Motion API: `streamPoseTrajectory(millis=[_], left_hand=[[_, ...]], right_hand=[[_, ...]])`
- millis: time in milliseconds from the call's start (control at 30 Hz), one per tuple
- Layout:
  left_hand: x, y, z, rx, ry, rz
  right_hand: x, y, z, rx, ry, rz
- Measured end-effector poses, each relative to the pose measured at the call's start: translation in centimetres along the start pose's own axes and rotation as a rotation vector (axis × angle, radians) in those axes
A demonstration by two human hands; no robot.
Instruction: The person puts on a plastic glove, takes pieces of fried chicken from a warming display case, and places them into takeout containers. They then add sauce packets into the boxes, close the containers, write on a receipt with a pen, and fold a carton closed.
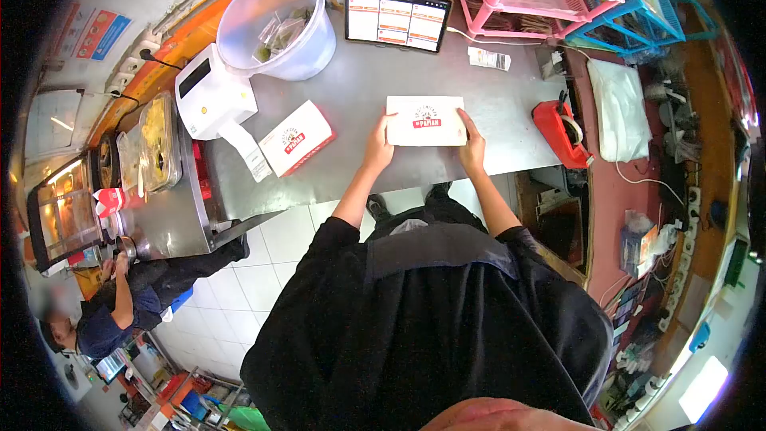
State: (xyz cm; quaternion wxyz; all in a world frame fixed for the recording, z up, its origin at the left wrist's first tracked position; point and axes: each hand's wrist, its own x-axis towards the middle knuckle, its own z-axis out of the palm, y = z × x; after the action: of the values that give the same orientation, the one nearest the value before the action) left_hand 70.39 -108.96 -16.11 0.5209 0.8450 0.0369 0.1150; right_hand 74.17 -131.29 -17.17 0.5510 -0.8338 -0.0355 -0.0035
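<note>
A closed white food box (426, 121) with a red label lies between my two hands at the front of the steel counter. My left hand (380, 144) grips its left side, and my right hand (472, 140) holds the right side. To the left, a second white box (296, 138) with red sides rests at an angle. Beside it a strip of paper (246, 152) hangs out of a white printer (214, 94). A red tape dispenser (562, 132) stands to the right of my right hand.
Behind are a clear plastic tub (277, 25) with small bags, a tablet (397, 19), a printed label (488, 59) and a pink rack (519, 0). White plastic bags (619, 112) lie at the right. Another person (128, 303) stands at the far left by a side counter (171, 223).
</note>
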Motion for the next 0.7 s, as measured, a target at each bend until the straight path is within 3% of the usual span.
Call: streamPoseTrajectory(millis=[33, 133, 267, 400, 533, 600, 633, 700], left_hand=[[-0.2, 0.4, 0.2, -0.107, -0.027, -0.156], [1.4, 0.1, -0.2, -0.220, -0.057, -0.264], [3.3, -1.0, -2.0, -0.261, -0.217, -0.390], [2.8, -0.8, -2.6, -0.300, -0.235, -0.399], [0.5, -1.8, -2.7, -0.240, -0.239, -0.257], [0.1, -2.1, -2.6, -0.318, -0.172, -0.204], [0.3, -2.1, -2.6, -0.379, -0.150, -0.349], [1.0, -1.8, -2.8, -0.496, -0.101, -0.638]], right_hand=[[0.0, -0.1, 0.1, 0.001, 0.029, 0.012], [1.6, 0.0, -0.2, 0.076, -0.020, -0.051], [4.1, -2.9, -2.5, -0.186, -0.250, 0.095], [4.8, -2.1, -2.9, -0.213, -0.334, 0.081], [3.2, -1.9, -4.3, 0.099, -0.462, 0.057], [3.4, -1.8, -5.5, 0.350, -0.554, 0.173], [3.6, -1.6, -5.7, 0.476, -0.597, 0.232], [4.3, -1.2, -4.7, 0.349, -0.400, 0.510]])
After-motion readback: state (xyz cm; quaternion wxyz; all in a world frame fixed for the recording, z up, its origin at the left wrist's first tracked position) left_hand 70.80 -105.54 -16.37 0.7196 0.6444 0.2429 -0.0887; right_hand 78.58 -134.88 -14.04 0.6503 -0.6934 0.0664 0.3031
